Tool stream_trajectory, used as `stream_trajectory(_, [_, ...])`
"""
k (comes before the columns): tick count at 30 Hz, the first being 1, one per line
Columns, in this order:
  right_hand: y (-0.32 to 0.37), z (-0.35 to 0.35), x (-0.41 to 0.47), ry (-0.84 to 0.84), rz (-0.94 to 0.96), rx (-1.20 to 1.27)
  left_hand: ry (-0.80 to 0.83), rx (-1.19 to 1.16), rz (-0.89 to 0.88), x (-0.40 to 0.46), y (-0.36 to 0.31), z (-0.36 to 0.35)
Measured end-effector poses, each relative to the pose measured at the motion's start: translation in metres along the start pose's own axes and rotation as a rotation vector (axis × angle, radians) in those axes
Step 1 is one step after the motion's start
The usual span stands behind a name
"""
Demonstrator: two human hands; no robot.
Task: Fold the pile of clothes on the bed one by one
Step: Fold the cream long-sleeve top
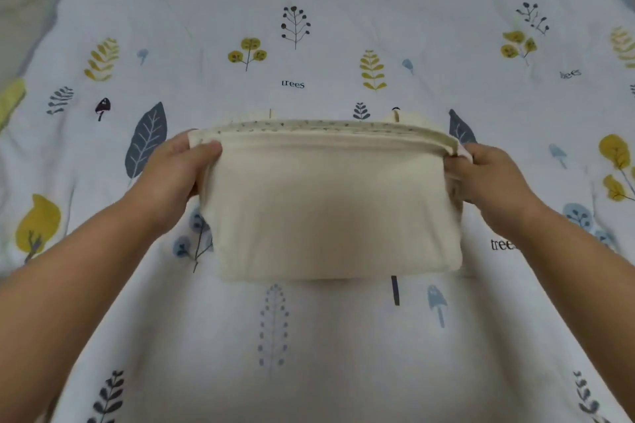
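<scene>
Between the left hand [178, 168] and right hand [488, 178], each pinching an upper corner, the folded cream cotton garment [330, 206] hangs over the leaf-printed bed [309, 354], where uneven grip could let its layers slip apart.

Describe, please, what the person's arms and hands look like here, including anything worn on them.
Both forearms are bare as far as the picture shows: no sleeves reach into view. The left hand and the right hand wear no gloves, and no watch, bracelet or ring can be seen on the parts that show. The right hand's fingertips are hidden, so any ring there cannot be ruled out.
</scene>
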State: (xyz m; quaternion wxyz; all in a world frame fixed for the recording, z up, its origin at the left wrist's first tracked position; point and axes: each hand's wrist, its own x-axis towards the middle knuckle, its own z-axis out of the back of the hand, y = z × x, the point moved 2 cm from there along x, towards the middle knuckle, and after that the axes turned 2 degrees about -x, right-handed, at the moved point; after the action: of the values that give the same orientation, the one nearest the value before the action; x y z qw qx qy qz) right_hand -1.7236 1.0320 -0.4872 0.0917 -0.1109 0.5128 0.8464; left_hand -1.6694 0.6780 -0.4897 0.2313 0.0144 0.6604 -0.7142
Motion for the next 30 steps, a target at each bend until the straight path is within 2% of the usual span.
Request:
stream_trajectory(3, [-0.008,-0.017,0.026,0.042,-0.186,0.065,0.018,0.123,0.183,0.03,0.018,-0.01])
stream_trajectory(5, [-0.022,-0.029,0.033,0.1,-0.262,-0.039,0.098,0.315,0.326,0.037,0.033,-0.016])
stream_trajectory(6, [-0.027,-0.032,0.033,0.088,-0.268,-0.105,0.1,0.423,0.344,0.037,0.037,-0.018])
stream_trajectory(8, [-0.033,-0.035,0.034,-0.007,-0.222,-0.217,0.019,0.54,0.294,0.041,0.04,-0.02])
stream_trajectory(11, [-0.031,-0.03,0.043,-0.166,-0.125,-0.242,-0.054,0.335,0.201,0.049,0.03,-0.021])
stream_trajectory(15, [-0.016,-0.02,0.06,-0.353,0.014,-0.132,-0.148,0.229,0.068,0.07,0.01,-0.023])
stream_trajectory(17, [-0.015,-0.022,0.069,-0.365,0.006,-0.247,-0.271,0.176,0.155,0.084,0.012,-0.025])
stream_trajectory(19, [-0.02,-0.03,0.071,-0.31,-0.067,-0.451,-0.408,0.327,0.189,0.087,0.018,-0.029])
stream_trajectory(20, [-0.021,-0.036,0.066,-0.296,-0.063,-0.559,-0.437,0.45,0.123,0.082,0.018,-0.032])
stream_trajectory(22, [-0.022,-0.055,0.048,-0.29,0.092,-0.734,-0.374,0.719,-0.168,0.06,0.025,-0.047])
stream_trajectory(24, [-0.03,-0.078,0.026,-0.164,0.278,-0.887,-0.158,1.011,-0.46,0.034,0.047,-0.066])
stream_trajectory(25, [-0.037,-0.088,0.018,-0.058,0.326,-0.976,-0.026,1.146,-0.523,0.024,0.061,-0.07])
stream_trajectory(27, [-0.057,-0.095,0.012,0.116,0.317,-1.128,0.187,1.366,-0.451,0.014,0.087,-0.066])
stream_trajectory(30, [-0.074,-0.084,0.016,0.173,0.226,-1.153,0.209,1.455,-0.28,0.019,0.103,-0.048])
